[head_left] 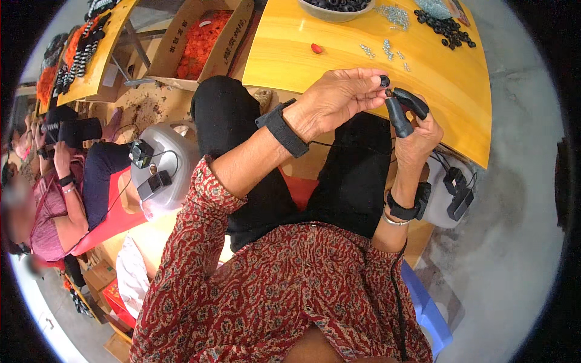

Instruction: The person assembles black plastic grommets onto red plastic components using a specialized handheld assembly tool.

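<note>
Two hands meet just above the near edge of the yellow wooden table (375, 42), raised over the person's lap. The left hand (336, 100) has its fingertips pinched together on a small black ring (385, 80), holding it right at the top of a black forked plastic part (404, 111). The right hand (419, 140) is closed around the lower end of that forked part, whose two rounded prongs stick up and out toward the table. Ring and prong tips touch or nearly touch; which, I cannot tell. Both wrists carry black bands, and the right also has a thin metal bangle (393, 221).

On the table, beyond the hands, lie small silver metal pieces (385, 49) in loose clusters, with one small red piece (316, 48) to their left. Farther back on the table sits a pale bowl of black rings (336, 8), and to the right of the bowl a loose heap of black rings (446, 28) near the table's far right corner.

Left of the table stands an open cardboard box (181, 42) filled with orange parts (203, 39). Farther left of the table, another person in a pink top (45, 212) sits on a red stool (112, 221), working at a second yellow board (100, 57).
</note>
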Tool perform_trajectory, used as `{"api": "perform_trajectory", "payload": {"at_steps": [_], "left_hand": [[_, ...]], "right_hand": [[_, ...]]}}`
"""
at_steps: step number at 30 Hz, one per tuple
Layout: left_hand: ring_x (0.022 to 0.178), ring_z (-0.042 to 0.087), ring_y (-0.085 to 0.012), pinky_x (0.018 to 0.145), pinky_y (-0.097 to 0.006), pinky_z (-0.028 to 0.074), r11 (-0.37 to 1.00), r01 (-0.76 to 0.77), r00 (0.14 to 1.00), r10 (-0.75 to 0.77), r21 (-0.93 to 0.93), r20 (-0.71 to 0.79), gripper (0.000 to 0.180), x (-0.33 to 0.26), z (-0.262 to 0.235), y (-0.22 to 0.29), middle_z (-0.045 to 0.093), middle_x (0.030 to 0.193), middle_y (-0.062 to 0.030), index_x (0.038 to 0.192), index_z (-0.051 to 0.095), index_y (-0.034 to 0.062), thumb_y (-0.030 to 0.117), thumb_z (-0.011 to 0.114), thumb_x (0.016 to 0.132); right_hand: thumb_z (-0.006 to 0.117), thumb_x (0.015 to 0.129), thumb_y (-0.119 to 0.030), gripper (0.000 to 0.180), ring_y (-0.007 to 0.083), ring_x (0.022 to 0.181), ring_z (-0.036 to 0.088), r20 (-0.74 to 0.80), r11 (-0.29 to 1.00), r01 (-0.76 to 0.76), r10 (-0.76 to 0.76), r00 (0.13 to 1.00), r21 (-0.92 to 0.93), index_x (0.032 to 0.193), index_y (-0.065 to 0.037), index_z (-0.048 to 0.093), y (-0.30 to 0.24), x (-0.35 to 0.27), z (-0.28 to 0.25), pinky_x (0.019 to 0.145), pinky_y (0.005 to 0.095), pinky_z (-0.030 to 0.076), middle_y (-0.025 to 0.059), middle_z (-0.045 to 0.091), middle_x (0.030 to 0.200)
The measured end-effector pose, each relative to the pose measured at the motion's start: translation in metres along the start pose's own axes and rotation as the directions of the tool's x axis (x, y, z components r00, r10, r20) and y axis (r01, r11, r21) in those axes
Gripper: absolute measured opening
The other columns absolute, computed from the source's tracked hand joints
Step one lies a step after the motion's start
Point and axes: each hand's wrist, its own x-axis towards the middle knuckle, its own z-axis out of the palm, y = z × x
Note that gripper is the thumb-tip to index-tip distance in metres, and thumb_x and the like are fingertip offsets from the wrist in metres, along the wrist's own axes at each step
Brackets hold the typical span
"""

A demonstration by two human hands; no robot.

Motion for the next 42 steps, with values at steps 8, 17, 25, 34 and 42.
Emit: {"api": "perform_trajectory", "payload": {"at_steps": [8,17,25,34,42], "left_hand": [[0.086,0.061,-0.0179,0.081,-0.028,0.054,0.999,-0.039,0.999,0.039,0.032,0.008,0.021,-0.002,0.002,-0.001,0.061,0.097,-0.0093,0.108,0.058,-0.0038,0.005,0.056,0.089],[0.086,0.061,-0.0172,0.080,-0.029,0.054,0.996,-0.062,0.998,0.062,0.064,-0.001,0.022,-0.004,0.006,-0.005,0.061,0.096,-0.0086,0.109,0.058,-0.0036,0.004,0.057,0.089],[0.089,0.061,-0.0168,0.083,-0.030,0.053,0.987,-0.096,0.995,0.096,0.130,0.006,0.023,-0.003,0.006,-0.007,0.062,0.099,-0.0088,0.111,0.058,-0.0019,0.005,0.055,0.089],[0.089,0.062,-0.0172,0.081,-0.030,0.054,0.970,-0.151,0.988,0.153,0.189,0.004,0.020,-0.003,0.008,-0.010,0.063,0.098,-0.0094,0.108,0.059,-0.0020,0.004,0.056,0.089],[0.088,0.063,-0.0178,0.081,-0.030,0.054,0.977,-0.121,0.993,0.120,0.178,0.019,0.021,-0.002,0.007,-0.007,0.063,0.098,-0.0097,0.109,0.058,-0.0019,0.006,0.056,0.089]], "right_hand": [[0.069,0.073,0.007,0.023,0.0093,0.081,0.057,-0.034,0.987,-0.035,0.041,0.999,0.155,0.096,0.002,0.065,0.003,-0.002,0.005,0.077,0.0222,0.044,0.0015,0.064,0.088],[0.069,0.074,0.007,0.024,0.0095,0.084,0.058,-0.046,0.991,-0.062,0.068,0.997,0.118,0.097,0.003,0.065,0.005,-0.004,0.001,0.081,0.0233,0.045,0.0021,0.065,0.091],[0.068,0.073,0.007,0.025,0.0093,0.084,0.058,-0.060,0.992,-0.059,0.066,0.996,0.109,0.097,0.002,0.065,0.009,-0.005,0.003,0.080,0.0228,0.045,0.0018,0.065,0.090],[0.068,0.075,0.004,0.022,0.0084,0.082,0.058,-0.074,0.989,-0.065,0.075,0.994,0.131,0.096,0.001,0.065,0.011,-0.006,0.003,0.077,0.0217,0.045,0.0013,0.065,0.088],[0.069,0.074,0.006,0.021,0.0086,0.081,0.058,-0.102,0.979,-0.122,0.140,0.985,0.162,0.094,0.002,0.065,0.013,-0.008,0.005,0.077,0.0219,0.045,0.0012,0.065,0.087]]}}
